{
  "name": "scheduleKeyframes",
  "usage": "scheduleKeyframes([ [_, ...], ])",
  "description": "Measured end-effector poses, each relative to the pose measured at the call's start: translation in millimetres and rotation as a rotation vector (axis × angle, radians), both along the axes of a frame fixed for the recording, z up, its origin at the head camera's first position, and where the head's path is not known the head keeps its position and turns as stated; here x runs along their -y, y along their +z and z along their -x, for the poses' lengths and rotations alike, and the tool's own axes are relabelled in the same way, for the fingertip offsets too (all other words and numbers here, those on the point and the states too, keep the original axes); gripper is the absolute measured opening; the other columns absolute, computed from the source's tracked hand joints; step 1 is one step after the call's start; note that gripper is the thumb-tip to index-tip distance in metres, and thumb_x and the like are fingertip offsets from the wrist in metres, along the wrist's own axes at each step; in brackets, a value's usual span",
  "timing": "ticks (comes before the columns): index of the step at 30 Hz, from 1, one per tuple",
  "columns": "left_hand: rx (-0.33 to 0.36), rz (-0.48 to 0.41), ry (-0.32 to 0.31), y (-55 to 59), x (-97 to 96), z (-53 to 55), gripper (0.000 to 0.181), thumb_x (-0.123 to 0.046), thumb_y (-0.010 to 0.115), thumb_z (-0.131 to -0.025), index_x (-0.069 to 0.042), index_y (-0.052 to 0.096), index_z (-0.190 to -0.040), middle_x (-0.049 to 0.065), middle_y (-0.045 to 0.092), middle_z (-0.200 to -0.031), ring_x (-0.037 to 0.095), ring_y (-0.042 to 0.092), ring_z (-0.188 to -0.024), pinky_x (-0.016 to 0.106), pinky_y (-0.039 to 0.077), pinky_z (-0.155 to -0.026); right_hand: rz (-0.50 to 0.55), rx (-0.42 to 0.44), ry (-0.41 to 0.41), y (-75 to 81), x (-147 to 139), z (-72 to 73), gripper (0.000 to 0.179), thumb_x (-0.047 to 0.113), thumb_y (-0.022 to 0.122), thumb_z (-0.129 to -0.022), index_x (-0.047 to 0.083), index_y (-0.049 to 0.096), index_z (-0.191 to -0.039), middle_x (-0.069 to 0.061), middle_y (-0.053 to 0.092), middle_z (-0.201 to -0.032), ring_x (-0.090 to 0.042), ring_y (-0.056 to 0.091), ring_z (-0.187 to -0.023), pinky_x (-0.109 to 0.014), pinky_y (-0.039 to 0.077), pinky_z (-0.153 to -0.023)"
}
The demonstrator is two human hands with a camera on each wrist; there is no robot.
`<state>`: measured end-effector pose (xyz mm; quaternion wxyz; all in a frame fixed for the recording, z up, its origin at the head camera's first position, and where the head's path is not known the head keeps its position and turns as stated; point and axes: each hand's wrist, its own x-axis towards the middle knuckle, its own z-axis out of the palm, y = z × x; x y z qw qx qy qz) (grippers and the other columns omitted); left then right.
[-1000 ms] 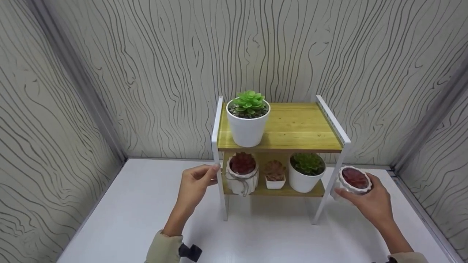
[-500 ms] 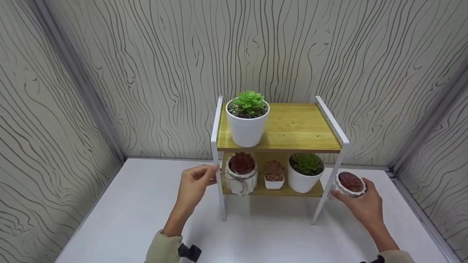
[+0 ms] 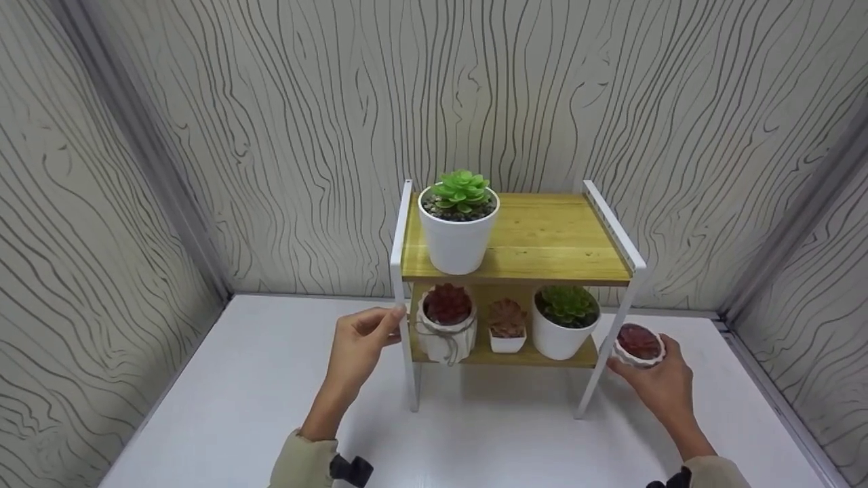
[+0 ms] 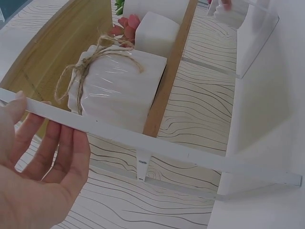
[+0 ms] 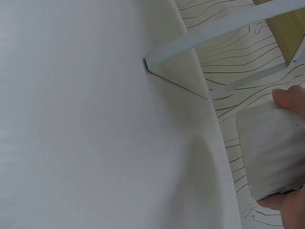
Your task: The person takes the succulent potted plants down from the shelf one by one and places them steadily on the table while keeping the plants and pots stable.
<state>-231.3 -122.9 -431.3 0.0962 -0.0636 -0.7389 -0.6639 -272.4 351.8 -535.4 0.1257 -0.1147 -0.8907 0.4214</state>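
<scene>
A two-tier plant shelf point(image 3: 536, 237) with white metal legs and wooden boards stands on the white table. My left hand point(image 3: 363, 346) pinches its front left leg point(image 4: 119, 130) between thumb and fingers. To the right of the shelf, my right hand point(image 3: 661, 383) grips a small scalloped white pot with a red succulent point(image 3: 638, 342), upright beside the right leg. In the right wrist view the plain side of this white pot point(image 5: 269, 148) shows between thumb and fingers. Its succulent is hidden there.
A bright green succulent point(image 3: 458, 227) in a white pot stands at the top board's left. The lower board carries a twine-tied pot with a dark red succulent point(image 3: 446, 325), a small reddish succulent point(image 3: 507, 327) and a green succulent point(image 3: 565, 322). Patterned walls point(image 3: 319, 135) enclose the table.
My right hand has moved left and slightly down with the potted red succulent, closer to the shelf's right leg. My left hand stays at the left leg.
</scene>
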Motion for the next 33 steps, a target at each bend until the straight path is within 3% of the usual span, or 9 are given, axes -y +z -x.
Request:
scheduleKeyframes([
  [6, -0.004, -0.013, 0.003, 0.3, 0.2, 0.1, 0.027, -0.028, 0.071, -0.102, -0.004, 0.080, -0.107, 0.018, 0.079, -0.107, 0.030, 0.077, -0.103, 0.030, 0.065, -0.091, 0.018, 0.034, 0.001, -9.1, 5, 7.5, 0.117, 0.037, 0.089, -0.083, -0.012, 0.016, -0.160, -0.041, 0.037, -0.157, -0.055, 0.040, -0.147, -0.070, 0.040, -0.118],
  [16, -0.003, 0.008, 0.001, -0.8, 1.0, -0.2, 0.032, -0.031, 0.070, -0.102, -0.002, 0.080, -0.110, 0.011, 0.080, -0.107, 0.017, 0.076, -0.099, 0.028, 0.065, -0.091, 0.040, 0.073, -0.036, -22.6, 8, 18.2, 0.123, 0.042, 0.089, -0.083, -0.014, 0.010, -0.160, -0.044, 0.035, -0.157, -0.056, 0.039, -0.147, -0.068, 0.039, -0.120],
  [25, 0.002, 0.007, -0.004, -1.9, 0.3, -0.3, 0.035, -0.033, 0.070, -0.102, -0.001, 0.079, -0.112, 0.011, 0.079, -0.108, 0.029, 0.076, -0.105, 0.028, 0.065, -0.092, 0.053, 0.119, -0.046, -27.8, 6, 19.1, 0.124, 0.040, 0.089, -0.083, -0.014, 0.008, -0.161, -0.045, 0.029, -0.159, -0.059, 0.032, -0.150, -0.068, 0.035, -0.123],
  [33, -0.002, 0.009, 0.006, -0.2, -0.3, -0.8, 0.033, -0.032, 0.070, -0.102, -0.002, 0.079, -0.112, 0.015, 0.079, -0.110, 0.033, 0.076, -0.105, 0.028, 0.065, -0.092, 0.051, 0.057, -0.011, -30.1, 5, 16.5, 0.121, 0.039, 0.087, -0.085, -0.016, 0.009, -0.160, -0.046, 0.035, -0.156, -0.058, 0.039, -0.146, -0.068, 0.036, -0.122],
])
